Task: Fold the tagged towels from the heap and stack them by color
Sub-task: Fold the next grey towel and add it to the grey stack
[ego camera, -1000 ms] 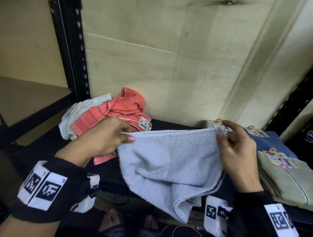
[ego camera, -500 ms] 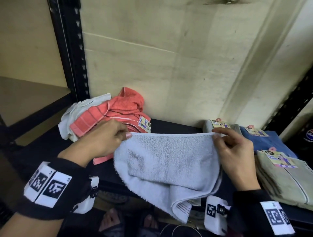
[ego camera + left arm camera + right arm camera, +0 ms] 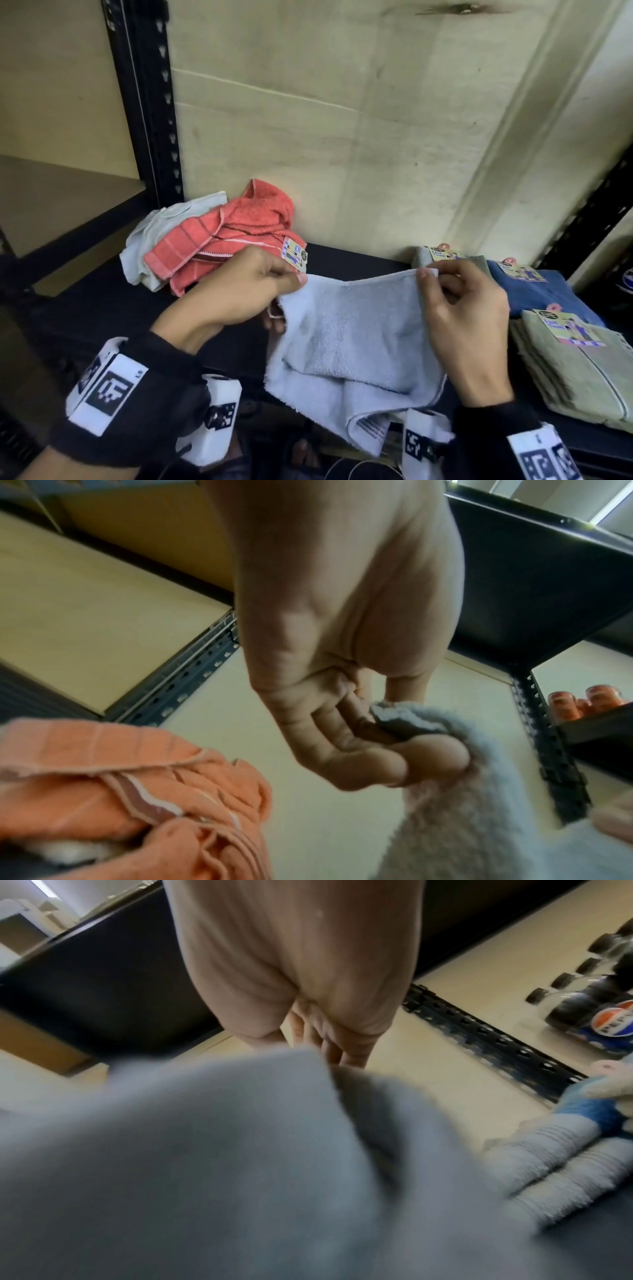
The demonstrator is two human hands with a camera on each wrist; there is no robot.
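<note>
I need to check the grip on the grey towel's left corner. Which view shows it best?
The left wrist view: the left hand pinches the grey towel corner between thumb and fingers, close up. The head view shows that hand from behind, hiding the pinch. The right wrist view shows only blurred towel.

A: Head view's dim, yellowish; black shelf [image 3: 342,260] under the hands nearly lost in shadow.
B: Wrist cams brighter. Gray towel [image 3: 240,1150] just below the right hand [image 3: 308,974] is v. blurred, edges bent by wide lens.
</note>
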